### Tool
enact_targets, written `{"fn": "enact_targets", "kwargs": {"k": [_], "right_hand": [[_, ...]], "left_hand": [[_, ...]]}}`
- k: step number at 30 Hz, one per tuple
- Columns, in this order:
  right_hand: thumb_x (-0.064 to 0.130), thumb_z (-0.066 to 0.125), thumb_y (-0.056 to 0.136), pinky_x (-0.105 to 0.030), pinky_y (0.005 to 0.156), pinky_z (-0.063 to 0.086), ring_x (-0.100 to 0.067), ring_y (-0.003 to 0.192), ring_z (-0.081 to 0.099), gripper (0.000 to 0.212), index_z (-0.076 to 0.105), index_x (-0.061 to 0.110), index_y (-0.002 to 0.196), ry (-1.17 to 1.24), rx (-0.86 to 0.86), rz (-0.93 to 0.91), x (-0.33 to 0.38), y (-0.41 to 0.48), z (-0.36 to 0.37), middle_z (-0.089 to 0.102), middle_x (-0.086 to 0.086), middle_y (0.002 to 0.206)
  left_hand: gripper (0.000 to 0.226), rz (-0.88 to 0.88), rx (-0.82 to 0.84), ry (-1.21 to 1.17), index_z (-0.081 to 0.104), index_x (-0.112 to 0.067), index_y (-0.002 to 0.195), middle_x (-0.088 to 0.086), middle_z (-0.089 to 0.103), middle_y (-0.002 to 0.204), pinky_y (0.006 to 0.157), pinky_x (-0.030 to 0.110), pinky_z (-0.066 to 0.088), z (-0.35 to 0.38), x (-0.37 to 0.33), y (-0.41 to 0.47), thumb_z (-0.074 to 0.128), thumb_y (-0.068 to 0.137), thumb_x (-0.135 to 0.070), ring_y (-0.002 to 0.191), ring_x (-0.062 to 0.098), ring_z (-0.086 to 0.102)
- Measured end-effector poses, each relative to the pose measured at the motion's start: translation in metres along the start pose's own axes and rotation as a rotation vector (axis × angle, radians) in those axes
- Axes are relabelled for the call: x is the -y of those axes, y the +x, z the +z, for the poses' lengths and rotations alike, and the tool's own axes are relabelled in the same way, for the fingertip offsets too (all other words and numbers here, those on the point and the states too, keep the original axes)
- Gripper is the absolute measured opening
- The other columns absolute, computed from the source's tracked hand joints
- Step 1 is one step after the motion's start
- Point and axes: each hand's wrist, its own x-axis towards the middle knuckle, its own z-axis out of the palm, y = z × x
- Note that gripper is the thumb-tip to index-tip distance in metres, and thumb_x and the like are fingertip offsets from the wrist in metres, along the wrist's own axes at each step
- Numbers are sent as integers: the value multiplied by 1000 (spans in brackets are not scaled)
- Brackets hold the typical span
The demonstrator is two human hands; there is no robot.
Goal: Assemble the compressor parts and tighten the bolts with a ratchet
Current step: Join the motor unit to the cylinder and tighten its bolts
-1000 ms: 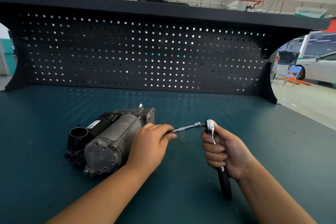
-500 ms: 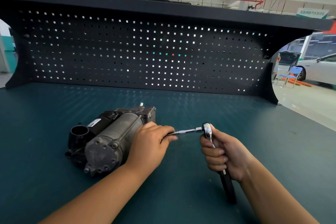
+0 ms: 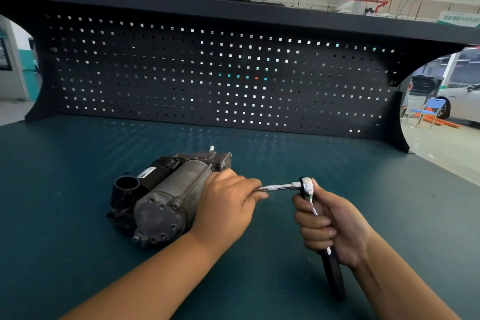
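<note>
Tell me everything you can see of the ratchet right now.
The ratchet has a chrome head and neck and a black grip, with the handle pointing down toward the camera. The right hand grips its handle. A knurled chrome extension bar runs sideways from the head toward the compressor. Its far end is hidden under the left hand, which holds it. Bolt contact cannot be seen.

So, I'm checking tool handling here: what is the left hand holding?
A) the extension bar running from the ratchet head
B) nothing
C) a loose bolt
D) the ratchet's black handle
A: the left hand curls round the far end of the extension bar beside the compressor, while the right hand grips the ratchet.
</note>
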Motion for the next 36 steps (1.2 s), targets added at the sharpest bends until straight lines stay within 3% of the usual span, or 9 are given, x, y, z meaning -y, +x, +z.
{"fn": "enact_targets", "kwargs": {"k": [8,12,16,18,21,25,29,33,36], "right_hand": [[53,71,74,-20,31,27,-8,33,17,48,52,10,67,193,261,-106,-1,-2,1,23,4,46],[49,51,92,-26,42,25,-9,38,13,46,55,5,80,267,460,-189,2,0,-3,22,1,52],[24,39,101,-28,51,28,-14,51,29,28,55,1,100,279,481,-278,-1,2,1,30,-4,64],[18,57,92,-24,47,30,-12,49,31,22,59,-1,103,160,364,-349,-5,3,7,31,-1,62],[23,85,61,-19,37,30,-6,42,28,56,65,2,110,-41,132,-351,-13,1,14,30,3,55],[4,68,73,-22,39,31,-11,44,29,43,62,1,115,-196,-35,-257,-19,9,26,31,-3,57],[4,47,95,-25,42,37,-17,42,41,13,59,-2,96,-773,-330,-134,-30,20,41,44,-3,53],[26,52,91,-17,50,36,-10,55,48,23,50,12,73,-1504,-539,-66,-30,32,47,52,5,62],[36,54,86,-16,49,31,-12,65,50,23,49,17,72,-1738,-670,-3,-25,39,46,53,5,73]], "left_hand": [[25,54,16,211,73,-23,76,-12,69,69,87,32,35,-14,-4,13,61,76,-45,69,14,62],[46,-7,-24,166,66,-21,112,-9,67,109,95,37,39,-34,-7,16,47,83,-52,99,13,61],[32,-217,-256,22,59,-22,112,-15,54,102,85,32,42,-74,20,2,50,88,-40,97,10,53],[21,-320,-312,71,57,-19,107,-11,53,99,81,28,39,-99,46,-10,55,89,-30,93,11,53],[14,-639,-311,16,57,-18,103,-2,59,102,79,26,36,-132,87,-22,56,89,-21,92,12,53],[12,-963,-127,-145,61,-19,100,-2,63,107,86,28,38,-151,121,-38,54,92,-24,101,14,55],[14,-1010,20,-219,63,-22,97,-7,65,104,89,29,41,-150,130,-40,53,92,-29,103,15,58],[14,-1045,104,-330,64,-25,90,-11,67,95,78,28,43,-143,126,-28,53,92,-33,89,5,60],[11,-978,106,-229,62,-26,90,-17,61,92,74,26,38,-141,120,-23,53,92,-33,87,3,55]]}}
